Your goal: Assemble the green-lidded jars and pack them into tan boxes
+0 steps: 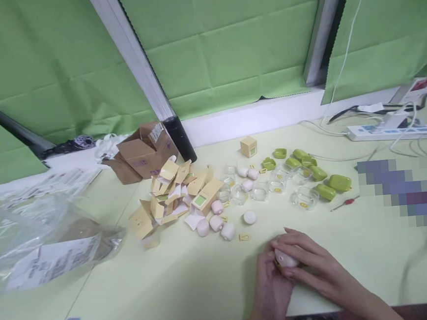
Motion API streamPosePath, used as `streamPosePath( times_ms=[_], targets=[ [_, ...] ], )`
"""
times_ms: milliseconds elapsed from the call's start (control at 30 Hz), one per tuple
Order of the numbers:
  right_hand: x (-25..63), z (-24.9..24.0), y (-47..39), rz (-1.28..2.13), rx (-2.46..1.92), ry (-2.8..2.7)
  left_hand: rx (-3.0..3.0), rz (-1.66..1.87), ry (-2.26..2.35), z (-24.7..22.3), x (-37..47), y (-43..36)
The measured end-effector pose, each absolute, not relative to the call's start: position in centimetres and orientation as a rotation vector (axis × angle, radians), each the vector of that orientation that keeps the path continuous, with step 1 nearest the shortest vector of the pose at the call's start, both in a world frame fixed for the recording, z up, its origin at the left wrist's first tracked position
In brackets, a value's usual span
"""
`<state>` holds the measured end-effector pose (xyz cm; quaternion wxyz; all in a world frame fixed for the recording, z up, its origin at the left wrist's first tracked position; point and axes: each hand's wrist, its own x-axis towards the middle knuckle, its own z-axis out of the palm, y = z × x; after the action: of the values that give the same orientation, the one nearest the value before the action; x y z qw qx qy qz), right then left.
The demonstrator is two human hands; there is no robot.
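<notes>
Close to the table's front edge, my left hand [272, 286] and my right hand [319, 262] are both closed around a small white rounded case [286, 259]. Fingers cover most of it, and only its pale top shows. Beyond my hands lie a loose white case [250, 217] and a yellow loop tag [244, 237]. Several pale pink cases [216, 223] are grouped to the left. Farther back sit clear plastic covers [259, 192] and green lidded shells [340, 183].
Opened small cartons [170, 195] are heaped left of centre, before a brown cardboard box [146, 153]. A clear plastic bag [53, 241] lies far left. One closed carton [248, 147] stands at the back. To the right are a red-handled screwdriver [345, 203] and a power strip [392, 130] with cables.
</notes>
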<state>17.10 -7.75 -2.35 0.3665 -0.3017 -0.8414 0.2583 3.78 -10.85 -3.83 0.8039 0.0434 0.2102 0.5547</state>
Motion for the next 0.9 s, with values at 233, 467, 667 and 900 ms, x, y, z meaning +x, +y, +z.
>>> streamPosePath(
  times_ms=[233,467,667,900],
  targets=[
    [18.1,-3.0,-8.4,0.815,-0.848,-2.024,0.229,1.169,0.507,-2.9,3.8,-10.8],
    [17.9,-3.3,-8.7,0.833,-0.832,-2.096,0.293,1.141,0.476,-3.5,3.9,-10.9],
    [17.3,-2.1,-9.3,0.804,-0.787,-2.175,0.322,1.189,0.667,-3.5,3.6,-11.1],
    [17.1,-2.0,-9.4,0.721,-0.760,-2.198,0.400,1.160,0.763,-3.3,3.5,-11.3]
  ],
)
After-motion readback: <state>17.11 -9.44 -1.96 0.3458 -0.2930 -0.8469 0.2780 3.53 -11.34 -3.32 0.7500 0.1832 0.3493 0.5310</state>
